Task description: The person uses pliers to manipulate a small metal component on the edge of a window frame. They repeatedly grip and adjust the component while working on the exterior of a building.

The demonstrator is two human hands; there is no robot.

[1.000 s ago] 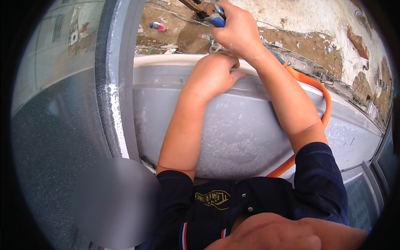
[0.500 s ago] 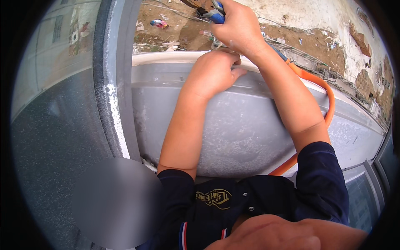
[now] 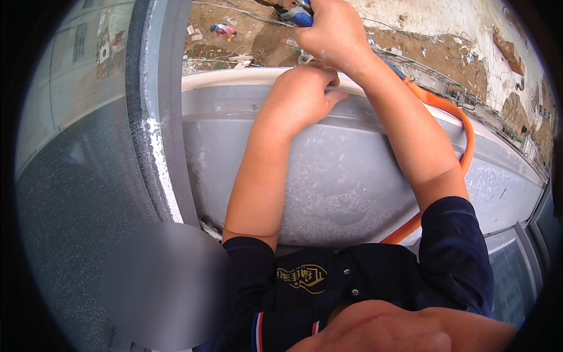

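Observation:
My right hand (image 3: 334, 35) reaches out past the window sill (image 3: 217, 97) at the top of the view. Its fingers wrap round a tool with a blue and black handle (image 3: 301, 19); the far end is cut off by the picture edge, and I cannot tell its kind. My left hand (image 3: 296, 97) is curled over the sill's outer edge, thumb on the near side, its fingertips partly hidden. Under my right forearm runs an orange strap or hose (image 3: 440, 104), bending over the sill and back down, with a blue section at its outer end.
A grey window frame (image 3: 167, 117) with a glass pane stands on the left. The grey wall panel (image 3: 334, 182) below the sill faces me. Far below outside lies dirt ground (image 3: 270, 44) with scattered debris and cables. Another framed pane (image 3: 510, 276) is at the lower right.
The view has shifted slightly. My right hand and the blue-handled tool sit slightly farther left; both hands keep their grip.

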